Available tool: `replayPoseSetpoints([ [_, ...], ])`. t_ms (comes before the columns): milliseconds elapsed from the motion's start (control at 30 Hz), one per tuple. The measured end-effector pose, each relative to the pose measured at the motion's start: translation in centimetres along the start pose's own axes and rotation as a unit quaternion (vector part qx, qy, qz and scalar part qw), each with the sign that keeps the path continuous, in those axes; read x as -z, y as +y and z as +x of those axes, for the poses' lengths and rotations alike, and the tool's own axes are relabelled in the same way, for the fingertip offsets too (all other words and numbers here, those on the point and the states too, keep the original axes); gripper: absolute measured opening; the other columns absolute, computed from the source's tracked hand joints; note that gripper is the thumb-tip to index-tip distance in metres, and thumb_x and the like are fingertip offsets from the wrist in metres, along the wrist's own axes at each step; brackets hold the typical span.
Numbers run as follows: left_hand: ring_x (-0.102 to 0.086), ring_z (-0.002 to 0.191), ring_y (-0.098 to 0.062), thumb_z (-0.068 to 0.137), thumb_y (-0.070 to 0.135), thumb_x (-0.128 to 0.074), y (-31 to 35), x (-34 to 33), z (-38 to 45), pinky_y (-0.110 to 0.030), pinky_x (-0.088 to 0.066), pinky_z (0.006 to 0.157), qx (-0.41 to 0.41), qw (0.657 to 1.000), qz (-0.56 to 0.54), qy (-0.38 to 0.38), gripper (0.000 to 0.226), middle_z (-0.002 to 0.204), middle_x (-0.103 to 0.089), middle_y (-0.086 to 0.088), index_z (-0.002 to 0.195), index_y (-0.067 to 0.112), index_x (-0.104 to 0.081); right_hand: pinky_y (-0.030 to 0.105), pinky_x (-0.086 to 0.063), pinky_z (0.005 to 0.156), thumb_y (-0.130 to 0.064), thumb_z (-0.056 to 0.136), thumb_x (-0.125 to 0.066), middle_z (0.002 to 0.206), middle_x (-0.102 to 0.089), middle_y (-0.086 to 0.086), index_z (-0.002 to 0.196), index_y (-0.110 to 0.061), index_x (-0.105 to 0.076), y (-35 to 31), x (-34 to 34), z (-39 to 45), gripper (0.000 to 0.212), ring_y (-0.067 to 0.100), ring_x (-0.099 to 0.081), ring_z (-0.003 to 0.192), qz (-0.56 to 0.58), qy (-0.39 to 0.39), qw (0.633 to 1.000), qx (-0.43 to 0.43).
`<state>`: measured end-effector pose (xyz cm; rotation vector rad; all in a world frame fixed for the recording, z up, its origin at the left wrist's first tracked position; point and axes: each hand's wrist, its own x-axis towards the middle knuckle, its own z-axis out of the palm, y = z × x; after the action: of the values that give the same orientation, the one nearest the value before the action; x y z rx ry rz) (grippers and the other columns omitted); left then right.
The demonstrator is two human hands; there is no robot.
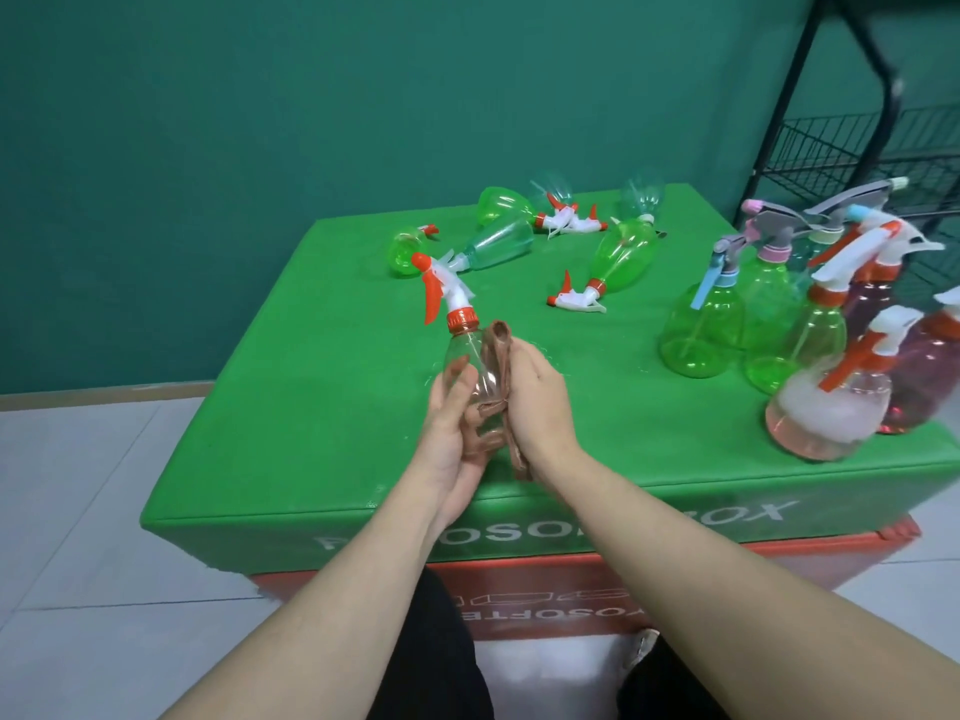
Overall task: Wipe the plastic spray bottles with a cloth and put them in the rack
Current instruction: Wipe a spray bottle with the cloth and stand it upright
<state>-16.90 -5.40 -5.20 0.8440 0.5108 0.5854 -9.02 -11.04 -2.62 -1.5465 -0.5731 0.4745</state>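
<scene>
While my left hand [451, 407] cups the clear spray bottle [470, 371] from below, fingers curled round its body, the nozzle tilts up and away. Against the bottle's right side my right hand [535, 402] presses the brown cloth [498, 387], gripping it. Well to the right stands the black wire rack [852, 148].

A plain teal-green wall [260, 122] fills the back of the room. The floor [67, 485] is pale grey tile with thin dark joints, edged by a tan skirting strip [104, 394] along the wall's foot. A green padded box [332, 459] with white lettering sits on a red box [571, 579] beneath it.
</scene>
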Motion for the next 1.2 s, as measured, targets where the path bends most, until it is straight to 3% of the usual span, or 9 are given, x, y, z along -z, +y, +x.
replayPoseSetpoints([
  [67,-0.07,0.085,-0.016,0.082,0.029,-0.075,-0.4,-0.5,-0.1,-0.031,-0.057,0.072,-0.015,1.0,0.016,0.0,0.067,0.105,-0.075,-0.004,0.142,0.016,-0.049,0.019,-0.048,0.066,-0.029,0.106,-0.041,0.083,-0.07,-0.006,0.09,-0.014,-0.071,0.2,0.7,-0.2,0.037,0.003,-0.06,0.071,0.007,0.005,0.999,-0.03],
  [300,-0.072,0.087,-0.022,0.083,0.042,-0.068,-1.7,-2.8,-0.6,-0.034,-0.057,0.078,-0.024,0.997,-0.05,0.056,0.049,0.105,-0.075,-0.01,0.119,0.008,-0.067,0.04,-0.049,0.078,-0.039,0.094,-0.05,0.083,-0.068,0.002,0.075,-0.023,-0.068,0.5,1.3,-0.7,0.03,0.023,-0.062,0.082,0.199,0.003,0.961,-0.192],
  [467,-0.071,0.109,-0.033,0.06,0.064,-0.085,-1.9,-4.3,-0.2,-0.047,-0.06,0.09,-0.02,0.996,-0.004,0.086,0.097,0.123,-0.071,-0.016,0.138,0.016,-0.055,0.043,-0.057,0.089,-0.045,0.101,-0.038,0.103,-0.075,0.013,0.1,-0.014,-0.073,-0.2,2.0,-1.3,0.046,0.03,-0.073,0.092,0.382,-0.024,0.888,-0.257],
  [633,-0.073,0.102,-0.017,0.066,0.052,-0.078,-1.6,-4.1,0.4,-0.032,-0.057,0.088,-0.148,0.97,0.157,0.114,0.075,0.118,-0.073,-0.003,0.131,0.024,-0.056,0.047,-0.054,0.1,-0.043,0.104,-0.037,0.113,-0.074,0.018,0.112,-0.008,-0.072,-1.1,2.5,-1.2,0.05,0.036,-0.071,0.103,0.439,-0.024,0.85,-0.289],
  [800,-0.066,0.085,0.01,0.086,0.01,-0.079,-1.4,-3.8,0.8,-0.009,-0.049,0.074,-0.214,0.94,0.249,0.095,0.047,0.112,-0.064,-0.002,0.125,0.015,-0.053,0.042,-0.059,0.081,-0.039,0.106,-0.034,0.086,-0.074,0.018,0.093,-0.007,-0.071,-1.3,2.8,-1.5,0.051,0.032,-0.073,0.079,0.423,-0.018,0.851,-0.312],
  [933,-0.07,0.095,-0.004,0.063,0.034,-0.087,-1.8,-3.0,1.2,-0.019,-0.053,0.083,-0.222,0.933,0.273,0.073,0.069,0.111,-0.068,-0.001,0.12,0.02,-0.052,0.038,-0.06,0.071,-0.039,0.108,-0.032,0.079,-0.074,0.016,0.097,-0.007,-0.069,-0.9,3.3,-1.5,0.05,0.027,-0.073,0.068,0.389,-0.002,0.863,-0.321],
  [1000,-0.072,0.097,-0.007,0.061,0.03,-0.091,-2.0,-2.7,1.1,-0.024,-0.056,0.087,-0.211,0.927,0.303,0.066,0.077,0.114,-0.069,-0.001,0.125,0.016,-0.05,0.038,-0.062,0.069,-0.036,0.109,-0.035,0.081,-0.075,0.016,0.099,-0.006,-0.07,-0.5,3.7,-1.4,0.047,0.027,-0.073,0.069,0.366,0.017,0.874,-0.319],
  [1100,-0.069,0.102,-0.003,0.069,0.013,-0.093,-2.0,-2.7,0.8,-0.019,-0.053,0.093,-0.206,0.914,0.348,0.04,0.078,0.125,-0.065,-0.004,0.132,0.016,-0.047,0.051,-0.061,0.083,-0.031,0.108,-0.043,0.101,-0.075,0.024,0.111,0.001,-0.071,0.3,4.5,-1.5,0.043,0.032,-0.072,0.082,0.328,0.051,0.889,-0.316],
  [1200,-0.065,0.113,-0.008,0.061,0.035,-0.093,-2.3,-3.1,1.2,-0.031,-0.05,0.104,-0.188,0.904,0.382,0.03,0.085,0.127,-0.064,0.003,0.132,0.023,-0.048,0.055,-0.06,0.086,-0.032,0.106,-0.05,0.098,-0.076,0.02,0.112,-0.001,-0.071,1.2,5.8,-1.4,0.038,0.032,-0.073,0.083,0.28,0.085,0.905,-0.309],
])
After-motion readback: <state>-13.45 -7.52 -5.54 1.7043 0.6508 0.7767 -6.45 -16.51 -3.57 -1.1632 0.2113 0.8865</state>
